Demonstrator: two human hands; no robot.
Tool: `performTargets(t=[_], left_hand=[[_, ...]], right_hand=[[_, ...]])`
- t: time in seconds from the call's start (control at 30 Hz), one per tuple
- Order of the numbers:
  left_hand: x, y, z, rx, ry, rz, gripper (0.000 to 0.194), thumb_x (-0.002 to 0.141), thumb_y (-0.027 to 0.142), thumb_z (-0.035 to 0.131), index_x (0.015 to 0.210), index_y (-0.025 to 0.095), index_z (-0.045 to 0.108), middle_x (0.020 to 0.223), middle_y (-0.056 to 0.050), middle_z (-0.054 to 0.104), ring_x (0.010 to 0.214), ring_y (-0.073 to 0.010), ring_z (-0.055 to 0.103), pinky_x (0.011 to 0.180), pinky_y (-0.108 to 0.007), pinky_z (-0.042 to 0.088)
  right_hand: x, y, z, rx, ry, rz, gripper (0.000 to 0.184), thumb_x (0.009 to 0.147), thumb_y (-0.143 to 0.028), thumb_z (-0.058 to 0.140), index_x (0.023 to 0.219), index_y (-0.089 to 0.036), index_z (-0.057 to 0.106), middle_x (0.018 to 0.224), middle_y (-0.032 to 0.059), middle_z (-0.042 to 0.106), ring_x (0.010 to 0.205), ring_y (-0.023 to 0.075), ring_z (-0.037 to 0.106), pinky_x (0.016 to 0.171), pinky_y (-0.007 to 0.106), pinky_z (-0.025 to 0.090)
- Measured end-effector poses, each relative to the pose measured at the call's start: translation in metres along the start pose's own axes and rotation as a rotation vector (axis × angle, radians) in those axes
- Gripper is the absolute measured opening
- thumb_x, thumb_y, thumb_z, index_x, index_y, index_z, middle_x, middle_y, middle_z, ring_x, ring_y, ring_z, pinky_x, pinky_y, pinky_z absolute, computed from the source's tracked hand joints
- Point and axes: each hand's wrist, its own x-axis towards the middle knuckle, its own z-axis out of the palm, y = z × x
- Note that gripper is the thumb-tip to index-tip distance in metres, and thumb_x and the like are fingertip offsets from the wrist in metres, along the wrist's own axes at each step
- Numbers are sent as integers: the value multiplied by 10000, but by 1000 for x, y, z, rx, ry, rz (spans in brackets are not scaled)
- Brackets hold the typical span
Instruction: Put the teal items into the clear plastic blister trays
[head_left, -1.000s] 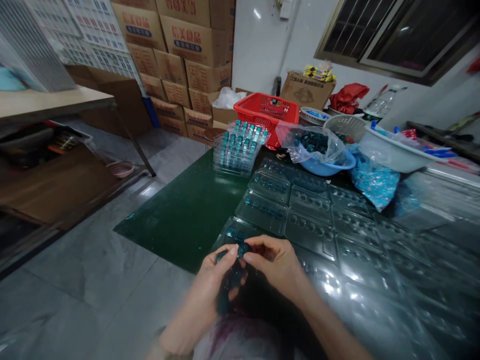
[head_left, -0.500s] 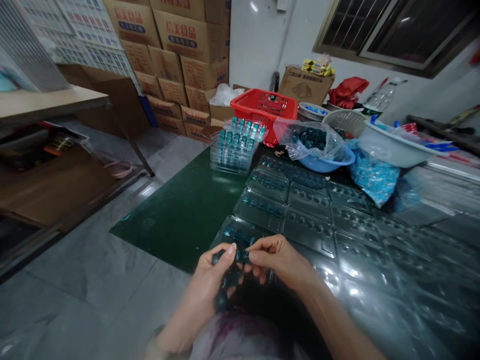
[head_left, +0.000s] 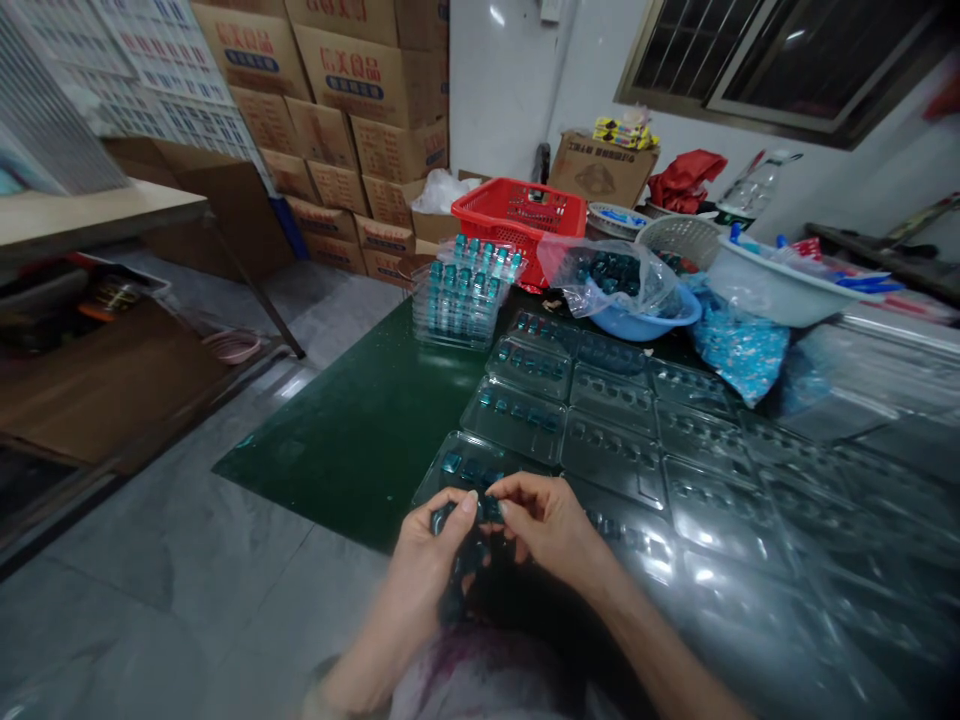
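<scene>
While my left hand (head_left: 431,540) and right hand (head_left: 544,520) pinch teal pieces (head_left: 489,509) between them, green counter (head_left: 360,410) spreads to its left edge.

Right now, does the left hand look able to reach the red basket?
Probably not without leaning: a stack of trays partly blocks the red basket, and the left hand holds dark pieces.
</scene>
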Motion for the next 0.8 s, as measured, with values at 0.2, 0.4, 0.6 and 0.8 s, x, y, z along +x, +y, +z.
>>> performTargets(t=[0.2,0.4,0.6,0.8], left_hand=[[-1,-5,4,83,45,83,221,711,395,539,785,187,556,532,20,553,395,-83,466,333,-167,331],[-1,-2,3,86,49,106,222,653,348,616,784,178,557,515,31,551,408,-91,496,348,-167,344],[-1,1,1,-43,-42,-4,166,673,318,595,751,186,530,555,28,562,413,-91,503,308,-148,285],[-2,-4,2,-54,-8,24,196,678,313,587,825,191,545,556,20,575,405,-91,496,309,-149,285]], right_hand=[[-6,-2,3,-142,35,-113,128,731,-134,464,761,-158,585,625,-21,561,539,80,497,476,168,387],[-10,-4,12,-288,157,-182,177,774,-132,395,783,-168,568,601,-20,549,531,90,491,505,187,361],[-8,-2,13,-184,139,-137,192,763,-123,379,749,-164,565,575,-24,538,505,85,492,479,179,367],[-5,-3,10,-85,66,-97,144,717,-121,435,740,-155,573,586,-27,543,526,80,489,472,168,374]])
